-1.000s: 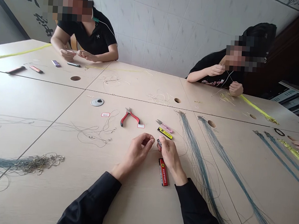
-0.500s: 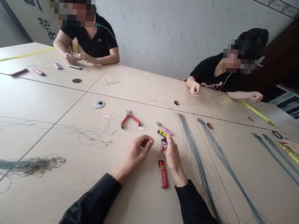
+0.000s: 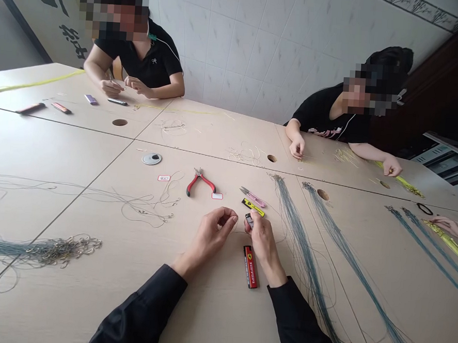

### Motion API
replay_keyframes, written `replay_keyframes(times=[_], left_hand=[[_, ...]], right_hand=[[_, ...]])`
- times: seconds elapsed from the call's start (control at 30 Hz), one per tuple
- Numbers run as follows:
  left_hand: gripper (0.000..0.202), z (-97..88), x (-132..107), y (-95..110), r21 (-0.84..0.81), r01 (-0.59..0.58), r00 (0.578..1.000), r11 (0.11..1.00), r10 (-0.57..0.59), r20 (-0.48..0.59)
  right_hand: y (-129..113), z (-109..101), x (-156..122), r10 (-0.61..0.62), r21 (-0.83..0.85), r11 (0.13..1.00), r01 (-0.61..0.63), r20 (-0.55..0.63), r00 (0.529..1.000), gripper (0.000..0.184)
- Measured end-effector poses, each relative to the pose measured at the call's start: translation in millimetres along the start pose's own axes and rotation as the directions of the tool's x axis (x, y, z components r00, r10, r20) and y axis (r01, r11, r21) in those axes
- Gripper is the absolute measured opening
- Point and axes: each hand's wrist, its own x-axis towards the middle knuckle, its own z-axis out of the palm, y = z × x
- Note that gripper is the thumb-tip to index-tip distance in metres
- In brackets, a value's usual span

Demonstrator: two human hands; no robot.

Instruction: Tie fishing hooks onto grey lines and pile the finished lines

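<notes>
My left hand [image 3: 212, 232] is pinched shut just above the table, its thumb and forefinger pressed on something thin that I cannot make out. Close to its right, my right hand [image 3: 261, 241] grips a small lighter [image 3: 250, 220] with the top pointing toward the left fingertips. A red lighter [image 3: 250, 266] lies flat on the table under my right wrist. Just beyond my hands lie a yellow lighter [image 3: 253, 207], pink snips [image 3: 253, 196] and red-handled pliers [image 3: 200, 181].
Long bundles of blue-grey line [image 3: 305, 248] run along the table on my right. A pile of hooks on line [image 3: 53, 247] lies at the left, loose line [image 3: 141, 210] in between. Two people in black sit across the table; another hand [image 3: 452, 226] shows at the right edge.
My hands have stayed almost in place; the right hand tilted the small lighter slightly. The person at the far right lowered both hands from chest height onto the table.
</notes>
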Motion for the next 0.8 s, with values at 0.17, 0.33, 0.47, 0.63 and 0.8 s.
replay_keyframes(times=[0.17, 0.33, 0.47, 0.63, 0.8], left_hand=[[0.023, -0.4, -0.2, 2.9, 0.002, 0.004, 1.000, 1.000, -0.004, 0.005], [0.022, -1.5, 0.0, 5.6, 0.017, 0.009, 1.000, 1.000, -0.009, 0.002], [0.023, -2.2, -0.5, 6.8, 0.004, 0.012, 1.000, 1.000, -0.012, -0.006], [0.024, -1.5, -0.3, 5.4, -0.004, 0.007, 1.000, 1.000, -0.007, 0.022], [0.025, -2.0, -0.1, 4.7, -0.020, 0.029, 1.000, 0.999, -0.029, -0.002]], right_hand=[[-0.2, 1.3, -1.0, -0.063, -0.127, 0.990, 0.065, 0.025, 0.998, 0.053], [0.2, 1.6, -1.7, -0.053, -0.094, 0.994, 0.053, 0.005, 0.999, 0.051], [-1.5, 0.2, -1.7, -0.029, -0.093, 0.995, 0.031, 0.014, 0.999, 0.051], [-2.4, 1.3, -3.1, -0.054, -0.159, 0.986, 0.056, 0.014, 0.998, 0.049], [2.0, 0.6, -1.3, -0.034, -0.083, 0.996, 0.034, 0.003, 0.999, 0.051]])
